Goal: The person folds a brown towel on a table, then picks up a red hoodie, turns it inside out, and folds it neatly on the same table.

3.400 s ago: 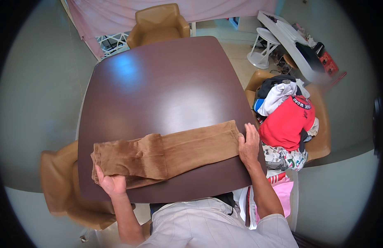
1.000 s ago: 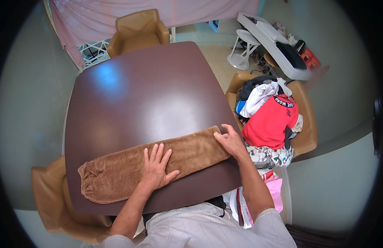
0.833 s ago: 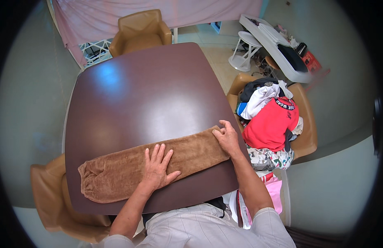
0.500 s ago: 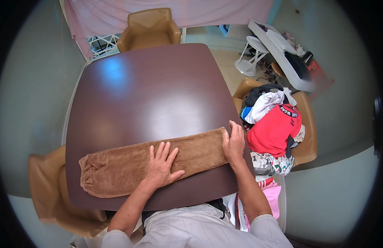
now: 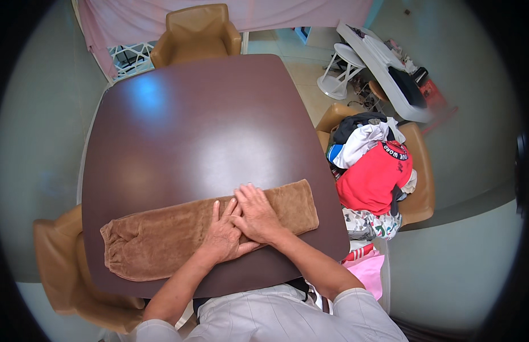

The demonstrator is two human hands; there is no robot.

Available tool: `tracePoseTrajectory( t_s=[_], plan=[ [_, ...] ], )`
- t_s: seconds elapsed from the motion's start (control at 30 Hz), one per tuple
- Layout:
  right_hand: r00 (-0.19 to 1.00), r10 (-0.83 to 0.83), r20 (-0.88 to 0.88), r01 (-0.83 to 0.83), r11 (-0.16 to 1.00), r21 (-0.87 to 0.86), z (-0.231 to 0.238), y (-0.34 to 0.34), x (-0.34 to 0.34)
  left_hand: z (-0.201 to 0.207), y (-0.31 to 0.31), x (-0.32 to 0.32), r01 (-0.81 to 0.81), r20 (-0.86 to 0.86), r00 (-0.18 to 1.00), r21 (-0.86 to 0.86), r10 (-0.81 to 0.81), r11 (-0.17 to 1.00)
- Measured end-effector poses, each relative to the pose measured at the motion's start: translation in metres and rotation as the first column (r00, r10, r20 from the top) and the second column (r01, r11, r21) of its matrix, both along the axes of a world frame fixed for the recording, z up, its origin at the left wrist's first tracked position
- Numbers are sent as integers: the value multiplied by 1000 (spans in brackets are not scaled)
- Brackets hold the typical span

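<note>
A pair of brown plush trousers, folded into a long strip, lies across the near part of the dark table. Its gathered elastic end is at the left and its straight end at the right. My left hand rests flat on the middle of the cloth, fingers spread. Just right of it my right hand also lies flat with its fingers stretched out, its thumb side overlapping the left fingers. Neither hand grips the fabric.
A tan armchair at the right holds a heap of clothes with a red shirt on top. More tan armchairs stand at the far side and near left. A white stool is beyond the table's far right corner.
My right hand has moved left from the trousers' right end to the middle, beside and partly over my left hand. The left hand stays on the cloth. The view has shifted slightly.
</note>
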State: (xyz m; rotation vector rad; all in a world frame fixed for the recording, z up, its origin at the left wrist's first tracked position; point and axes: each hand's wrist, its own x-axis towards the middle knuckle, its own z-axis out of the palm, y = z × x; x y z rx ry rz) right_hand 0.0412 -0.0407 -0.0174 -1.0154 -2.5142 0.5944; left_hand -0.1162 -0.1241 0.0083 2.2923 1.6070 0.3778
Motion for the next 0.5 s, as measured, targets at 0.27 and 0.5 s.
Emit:
tracePoseTrajectory(
  t_s=[0.27, 0.5],
  plan=[
    [966, -199, 164, 179, 975, 132, 0, 27, 69, -7, -4, -3, 23, -39, 999, 98, -19, 995],
    [935, -276, 220, 225, 946, 232, 12, 41, 95, -6, -5, -4, 40, -52, 998, 146, -33, 989]
  ],
)
